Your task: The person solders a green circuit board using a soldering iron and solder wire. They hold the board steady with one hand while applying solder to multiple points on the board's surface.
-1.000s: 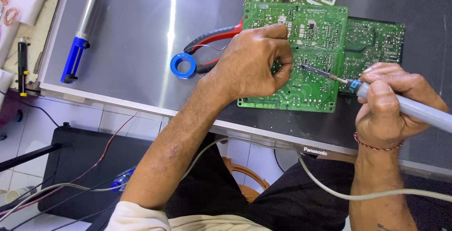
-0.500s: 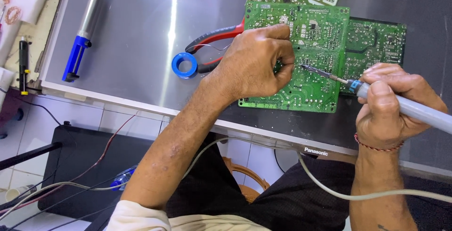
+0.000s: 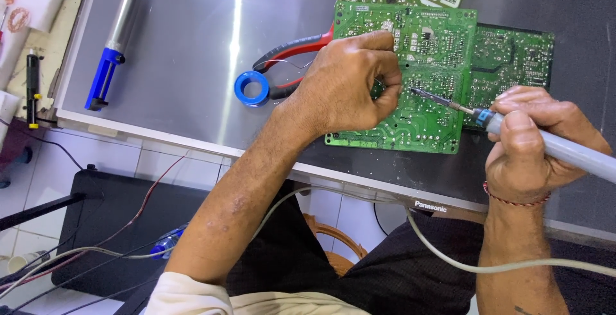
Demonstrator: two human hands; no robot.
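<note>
A green circuit board [image 3: 427, 65] lies solder side up on a dark panel. My left hand [image 3: 350, 87] rests on the board's left part, its fingers curled and pinched at a spot near the middle; what they pinch is too small to tell. My right hand [image 3: 536, 145] grips a grey-handled soldering iron [image 3: 494, 122]. The iron's thin tip points left and touches the board right beside my left fingertips. A grey cord [image 3: 449, 260] runs from the iron down across my lap.
A blue solder spool [image 3: 251, 88] and red-handled pliers [image 3: 292, 52] lie left of the board. A blue and silver desoldering pump [image 3: 115, 39] lies at the far left. Two more green boards [image 3: 513, 55] sit behind and to the right. Cables hang below the table edge.
</note>
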